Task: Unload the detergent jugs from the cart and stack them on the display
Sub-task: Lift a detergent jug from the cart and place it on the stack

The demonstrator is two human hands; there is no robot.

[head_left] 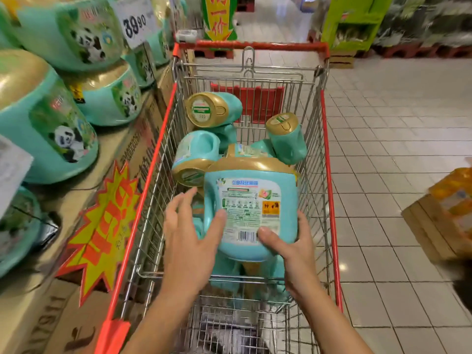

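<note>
Obs. at time of check:

1. Right hand (293,241) gripped the top jug (250,198) at its near R corner: thumb on the back label by the barcode, fingers curled round the edge beneath.
2. Left hand (184,233) was released, fingers spread. Thumb lay against the jug's L side; the fingers pointed fwd past it and closed on nothing.
3. Top jug lay label-up between both hands, inside the cart (329,149), gold cap end away from the wrists, resting on jugs below.
4. Other jugs (212,111) lay tumbled ahead of the fingertips, approx. three visible, more under the hands.
5. Display (109,141) stood to the outside of the left hand, with shelved jugs (51,129) upright on it.

Assessment: step in hand is the pick-up of one jug; it did not appear lifted clear. Unloading judged only partly done.

Next move req.: left hand to close on the handle side, both hands to raise the jug over the cart rim, swing L, turn it upright and set it on the display.
</note>
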